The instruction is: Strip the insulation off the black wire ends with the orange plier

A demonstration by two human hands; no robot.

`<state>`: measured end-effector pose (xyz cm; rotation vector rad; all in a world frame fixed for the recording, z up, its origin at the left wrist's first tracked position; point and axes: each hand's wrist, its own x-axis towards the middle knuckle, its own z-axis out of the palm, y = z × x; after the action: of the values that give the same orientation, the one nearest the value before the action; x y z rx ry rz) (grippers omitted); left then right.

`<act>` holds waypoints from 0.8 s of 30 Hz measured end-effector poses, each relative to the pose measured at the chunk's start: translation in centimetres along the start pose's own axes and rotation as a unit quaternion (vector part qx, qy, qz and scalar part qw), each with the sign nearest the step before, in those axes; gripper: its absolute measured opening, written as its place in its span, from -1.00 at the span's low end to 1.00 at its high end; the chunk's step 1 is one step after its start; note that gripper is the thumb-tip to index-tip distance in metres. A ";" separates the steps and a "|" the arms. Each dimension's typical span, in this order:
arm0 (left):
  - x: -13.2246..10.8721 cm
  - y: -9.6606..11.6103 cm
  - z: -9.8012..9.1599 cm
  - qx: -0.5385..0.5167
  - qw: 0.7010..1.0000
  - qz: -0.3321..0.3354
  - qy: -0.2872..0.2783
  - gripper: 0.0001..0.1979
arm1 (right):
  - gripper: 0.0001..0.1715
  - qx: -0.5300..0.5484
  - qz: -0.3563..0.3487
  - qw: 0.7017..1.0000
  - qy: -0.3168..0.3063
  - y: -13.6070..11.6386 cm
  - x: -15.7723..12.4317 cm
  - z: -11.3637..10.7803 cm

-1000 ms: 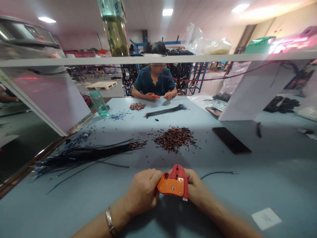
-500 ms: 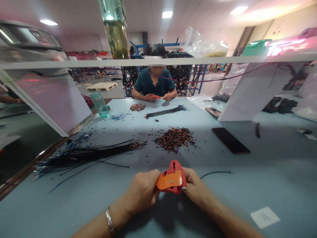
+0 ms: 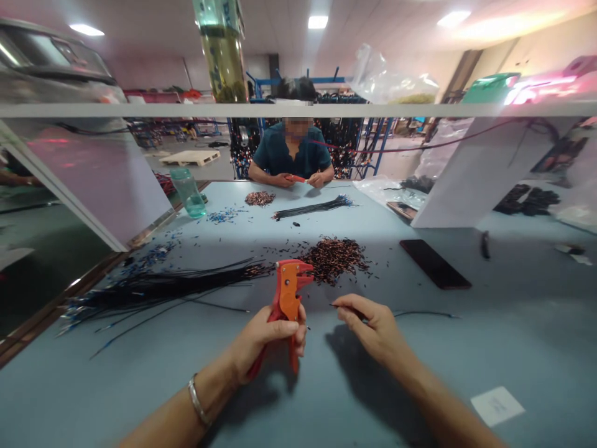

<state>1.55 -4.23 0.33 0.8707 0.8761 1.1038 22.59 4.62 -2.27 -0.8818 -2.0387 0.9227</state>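
Note:
My left hand [image 3: 273,339] is wrapped round the handles of a red and orange wire stripper [image 3: 288,289], which stands nearly upright with its jaws to the right. My right hand [image 3: 368,320] pinches a thin black wire [image 3: 426,314]. A short dark end of the wire pokes out left of my fingertips, and the rest trails out behind the hand to the right. The wire end is apart from the stripper's jaws. Just beyond the jaws lies a pile of short black and copper-coloured wire offcuts [image 3: 338,258].
A bundle of black wires [image 3: 177,289] with blue-tipped ends lies at left. A phone [image 3: 435,264] and a white paper square [image 3: 497,406] are at right. Across the table a person [image 3: 291,155] holds a red tool. A white shelf [image 3: 326,111] spans above.
The stripper has turned upright and moved left and away from me in my left hand. My right hand has drawn apart from it, with the wire end now showing at its fingertips.

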 end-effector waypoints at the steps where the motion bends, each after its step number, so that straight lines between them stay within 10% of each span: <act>1: 0.0 0.0 -0.1 -0.035 0.999 0.000 0.004 -0.72 | -0.76 -0.009 -0.021 1.000 -0.007 0.0 0.0 0.1; 9: 0.4 0.1 -1.1 -0.131 0.989 0.037 0.058 -0.80 | -0.70 -0.165 -0.157 0.969 -0.092 -0.5 -1.3 2.3; 18: 0.6 -0.3 -0.8 -0.131 0.987 0.006 0.088 -0.78 | -0.87 -0.312 -0.049 0.949 0.019 1.0 0.3 2.7; 24: 0.7 -0.3 -0.8 -0.126 0.987 0.009 0.098 -0.77 | -0.81 -0.251 -0.106 0.961 -0.049 0.2 -0.2 3.1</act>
<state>1.10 -3.56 -0.34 0.5683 0.8671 1.3004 20.23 3.54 -3.99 -0.8607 -2.4490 0.3353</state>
